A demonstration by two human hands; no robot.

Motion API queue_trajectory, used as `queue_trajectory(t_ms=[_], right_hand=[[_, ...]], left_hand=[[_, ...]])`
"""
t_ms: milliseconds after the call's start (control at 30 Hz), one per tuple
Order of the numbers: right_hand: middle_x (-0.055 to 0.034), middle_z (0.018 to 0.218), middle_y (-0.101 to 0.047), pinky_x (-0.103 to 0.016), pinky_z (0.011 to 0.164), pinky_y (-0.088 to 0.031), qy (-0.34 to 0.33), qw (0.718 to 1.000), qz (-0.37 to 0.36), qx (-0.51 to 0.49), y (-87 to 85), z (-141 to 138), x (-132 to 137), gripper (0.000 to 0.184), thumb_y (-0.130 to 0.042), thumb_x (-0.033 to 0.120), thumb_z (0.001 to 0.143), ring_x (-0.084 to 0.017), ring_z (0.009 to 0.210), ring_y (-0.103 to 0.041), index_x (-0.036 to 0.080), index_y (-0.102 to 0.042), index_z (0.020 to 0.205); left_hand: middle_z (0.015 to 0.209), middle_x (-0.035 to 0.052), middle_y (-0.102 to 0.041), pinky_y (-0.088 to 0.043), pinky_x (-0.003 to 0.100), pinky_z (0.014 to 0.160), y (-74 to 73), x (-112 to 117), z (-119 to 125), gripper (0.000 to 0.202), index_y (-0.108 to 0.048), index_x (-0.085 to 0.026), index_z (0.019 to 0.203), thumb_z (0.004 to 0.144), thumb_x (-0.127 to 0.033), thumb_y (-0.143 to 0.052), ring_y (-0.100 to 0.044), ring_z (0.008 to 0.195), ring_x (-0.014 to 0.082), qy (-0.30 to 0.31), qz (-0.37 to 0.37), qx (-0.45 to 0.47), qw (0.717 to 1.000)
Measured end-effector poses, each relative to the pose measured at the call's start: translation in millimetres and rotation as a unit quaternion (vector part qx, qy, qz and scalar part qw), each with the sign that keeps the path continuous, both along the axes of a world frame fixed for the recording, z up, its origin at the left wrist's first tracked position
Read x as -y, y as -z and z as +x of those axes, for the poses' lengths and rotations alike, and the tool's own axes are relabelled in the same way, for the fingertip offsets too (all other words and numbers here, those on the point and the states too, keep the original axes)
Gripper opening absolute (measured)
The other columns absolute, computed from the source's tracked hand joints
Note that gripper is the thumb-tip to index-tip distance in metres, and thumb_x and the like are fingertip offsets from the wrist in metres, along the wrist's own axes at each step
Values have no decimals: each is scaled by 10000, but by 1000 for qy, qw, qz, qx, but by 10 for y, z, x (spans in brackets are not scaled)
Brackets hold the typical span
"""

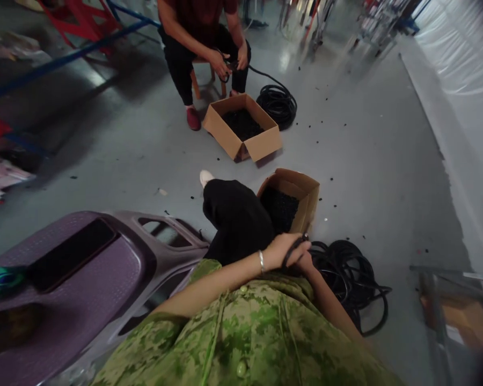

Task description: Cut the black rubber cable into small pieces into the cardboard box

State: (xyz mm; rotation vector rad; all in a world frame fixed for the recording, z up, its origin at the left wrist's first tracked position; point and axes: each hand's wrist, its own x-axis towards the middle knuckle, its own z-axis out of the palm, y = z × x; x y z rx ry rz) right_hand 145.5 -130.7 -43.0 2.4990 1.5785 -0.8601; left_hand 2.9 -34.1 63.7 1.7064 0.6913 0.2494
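My left hand, with a silver bracelet at the wrist, is closed in front of my lap. A thin black hose curves over its fingers, and a small dark tip shows at the fingertips. My right hand is pressed up against it, curled and mostly hidden behind the left, so what it grips cannot be made out. Just beyond my hands stands an open cardboard box holding many small black pieces. Beside my right forearm lies a loose coil of black hose on the floor.
A seated co-worker handles black hose over another cardboard box, with a hose coil beside it. At left, a purple plastic stool bears a black phone. Small black bits dot the grey floor. A metal frame stands right.
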Motion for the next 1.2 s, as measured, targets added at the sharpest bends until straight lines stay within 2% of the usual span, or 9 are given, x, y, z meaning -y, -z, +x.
queue_trajectory(t_ms=[167,267,433,533,667,767,967,1100,1200], right_hand=[[-101,1215,-683,-246,817,-463,-18,999,-31,-18,149,-53,18,432,-568,263,893,-228,1100,-645,241,-572,1325],[-89,1242,-664,-237,838,-458,-33,998,-17,-42,156,-39,24,404,-555,307,916,-208,1107,-634,239,-578,1313],[-96,1159,-679,-241,935,-443,-55,988,51,-132,174,249,64,277,-498,215,935,-166,1067,-623,152,-679,1134],[-94,1142,-689,-257,949,-455,-30,980,105,-165,215,447,104,299,-466,207,950,-168,1067,-628,152,-676,1157],[-101,1170,-698,-286,962,-457,-17,988,105,-109,309,494,137,311,-492,221,942,-203,1079,-638,192,-687,1182],[-86,1186,-701,-288,956,-468,-1,990,113,-87,390,423,137,322,-476,249,953,-203,1085,-642,218,-687,1193],[-70,1160,-722,-320,923,-503,44,984,150,-82,457,393,133,323,-499,305,927,-219,1054,-667,252,-712,1165],[-46,973,-764,-325,773,-528,85,973,179,-120,346,457,96,341,-513,385,899,-224,850,-699,277,-719,1149],[-47,844,-746,-317,680,-510,128,944,232,-197,134,464,-19,380,-540,450,863,-201,690,-658,233,-723,1115]], left_hand=[[778,66,-729,-498,254,627,262,-216,170,455,-675,-140,801,944,-471,-397,-629,603,139,-73,-93,21,993],[805,85,-744,-495,245,592,349,-211,204,463,-682,-126,865,935,-500,-418,-622,569,127,-116,-127,1,985],[854,120,-751,-464,214,532,346,-406,-14,447,-650,-106,894,934,-487,-419,-594,523,103,-195,-162,-43,966],[800,107,-741,-439,205,511,286,-615,-83,367,-634,-114,836,912,-430,-464,-591,524,108,-254,-166,-75,950],[730,82,-710,-414,203,532,195,-832,102,264,-641,-126,721,856,-331,-543,-595,574,118,-233,-121,-77,962],[732,70,-690,-397,203,534,165,-910,336,227,-625,-132,717,850,-298,-547,-565,579,106,-235,-153,-64,958],[748,30,-650,-383,184,548,330,-779,440,166,-576,-152,767,832,-304,-587,-533,634,98,-218,-230,-61,947],[673,5,-586,-361,208,531,511,-630,301,165,-560,-146,724,832,-271,-561,-501,584,100,-169,-241,-118,949],[674,-16,-581,-380,214,557,560,-600,245,143,-566,-159,754,815,-287,-582,-518,601,108,-131,-173,-105,970]])
